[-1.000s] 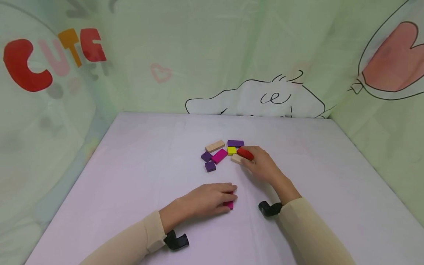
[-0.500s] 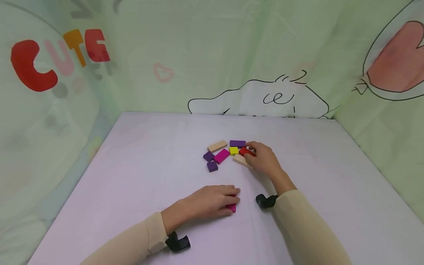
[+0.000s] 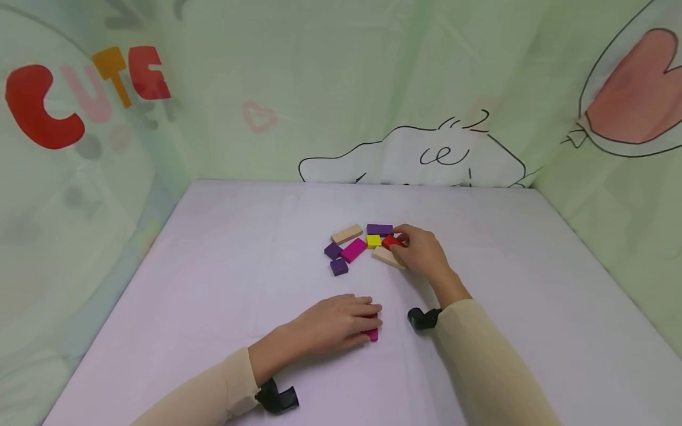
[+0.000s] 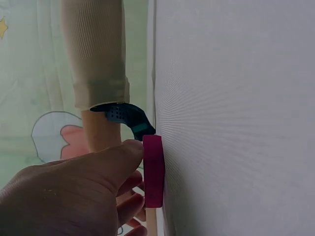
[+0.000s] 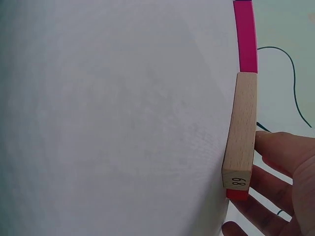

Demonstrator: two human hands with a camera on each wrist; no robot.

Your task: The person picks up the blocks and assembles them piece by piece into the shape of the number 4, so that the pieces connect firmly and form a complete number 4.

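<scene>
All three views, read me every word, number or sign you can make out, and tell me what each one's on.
"CUTE": the left wall.
"68", or "89" the other way up: the end of the pale block by the right hand.
Grey marks above "CUTE": too blurred to read.
Back drawing: I can't tell whether its loops are writing.

Magenta block (image 3: 374, 335) at the left fingers (image 3: 367, 324), red block (image 3: 391, 241) at the right fingers (image 3: 404, 229)
Left of the right fingers: yellow block (image 3: 373, 241), second magenta block (image 3: 354, 251), purple blocks (image 3: 338, 267); beside them, a pale wood-grained block (image 5: 241, 128) with dark digits.
</scene>
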